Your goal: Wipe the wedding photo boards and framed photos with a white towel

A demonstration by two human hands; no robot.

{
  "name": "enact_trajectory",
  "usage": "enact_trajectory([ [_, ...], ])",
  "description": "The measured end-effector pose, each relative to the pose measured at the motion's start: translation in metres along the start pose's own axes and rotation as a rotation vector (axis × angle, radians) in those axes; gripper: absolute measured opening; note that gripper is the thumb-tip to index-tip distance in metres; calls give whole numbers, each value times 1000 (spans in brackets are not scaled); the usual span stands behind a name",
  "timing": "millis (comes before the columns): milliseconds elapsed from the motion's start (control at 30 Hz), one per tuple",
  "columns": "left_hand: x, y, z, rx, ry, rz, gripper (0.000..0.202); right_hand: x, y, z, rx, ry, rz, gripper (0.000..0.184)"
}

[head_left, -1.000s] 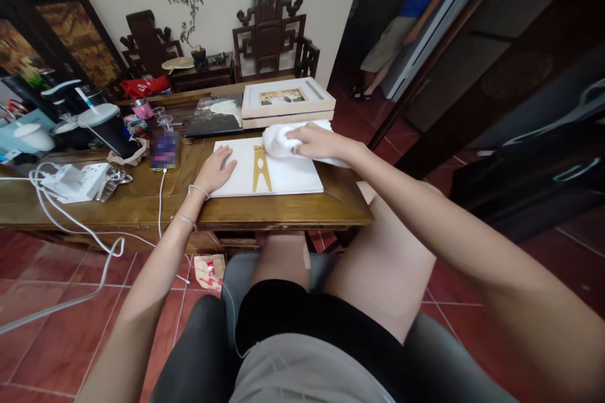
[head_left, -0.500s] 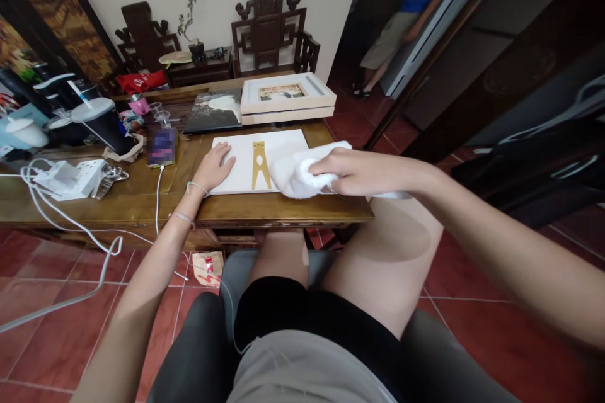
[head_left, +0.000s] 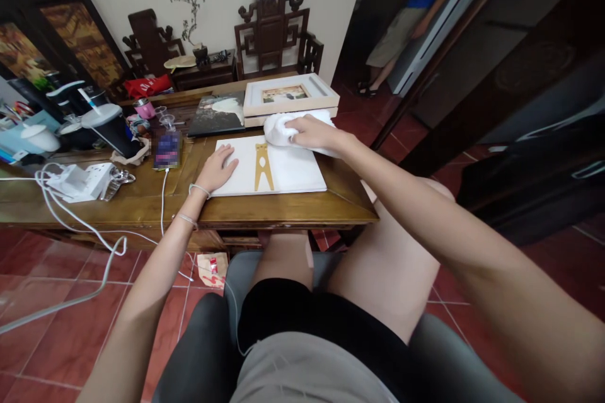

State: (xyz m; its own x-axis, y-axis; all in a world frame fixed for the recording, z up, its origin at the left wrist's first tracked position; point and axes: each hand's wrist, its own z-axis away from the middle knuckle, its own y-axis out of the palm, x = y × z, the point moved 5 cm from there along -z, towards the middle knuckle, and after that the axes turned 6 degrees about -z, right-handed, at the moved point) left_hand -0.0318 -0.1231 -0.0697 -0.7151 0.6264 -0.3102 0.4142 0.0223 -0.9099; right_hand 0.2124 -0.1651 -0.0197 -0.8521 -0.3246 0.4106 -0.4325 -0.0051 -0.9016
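Observation:
A flat white board (head_left: 297, 173) lies on the wooden table, with a gold A-shaped piece (head_left: 263, 168) on its middle. My left hand (head_left: 218, 169) rests with fingers spread on the board's left edge. My right hand (head_left: 312, 131) grips a bunched white towel (head_left: 278, 129) at the board's far right corner, close in front of the framed picture. The towel hides that corner of the board.
Behind the board are a framed picture (head_left: 286, 93) and a dark picture panel (head_left: 217, 113). To the left stand a phone (head_left: 167, 150) on a cable, a black lidded cup (head_left: 108, 129) and a white power strip (head_left: 97, 181). A person (head_left: 406, 19) stands beyond the table.
My right hand has moved the towel away from me, from the board's near right side to its far right corner. My left hand has stayed on the left edge.

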Motion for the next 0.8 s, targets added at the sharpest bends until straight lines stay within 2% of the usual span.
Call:
enact_trajectory([
  [133, 1, 1, 0, 3, 4, 10, 51, 19, 13, 36, 36, -74, 69, 17],
  [267, 1, 3, -2, -2, 11, 13, 49, 51, 15, 92, 95, -212, 90, 13],
  [367, 0, 3, -3, -3, 9, 1, 48, 60, 14, 113, 139, -222, 47, 15],
  [467, 0, 3, -2, 1, 6, -5, 49, 52, 14, 100, 150, -207, 20, 20],
  [567, 0, 3, -2, 2, 8, -2, 49, 32, 13, 63, 160, -116, 20, 22],
  [700, 1, 3, -2, 0, 19, 7, 49, 6, 6, 12, 61, 81, 29, 28],
  [800, 2, 3, -3, 1, 20, 2, 50, -2, 4, -8, 16, 137, 26, 34],
])
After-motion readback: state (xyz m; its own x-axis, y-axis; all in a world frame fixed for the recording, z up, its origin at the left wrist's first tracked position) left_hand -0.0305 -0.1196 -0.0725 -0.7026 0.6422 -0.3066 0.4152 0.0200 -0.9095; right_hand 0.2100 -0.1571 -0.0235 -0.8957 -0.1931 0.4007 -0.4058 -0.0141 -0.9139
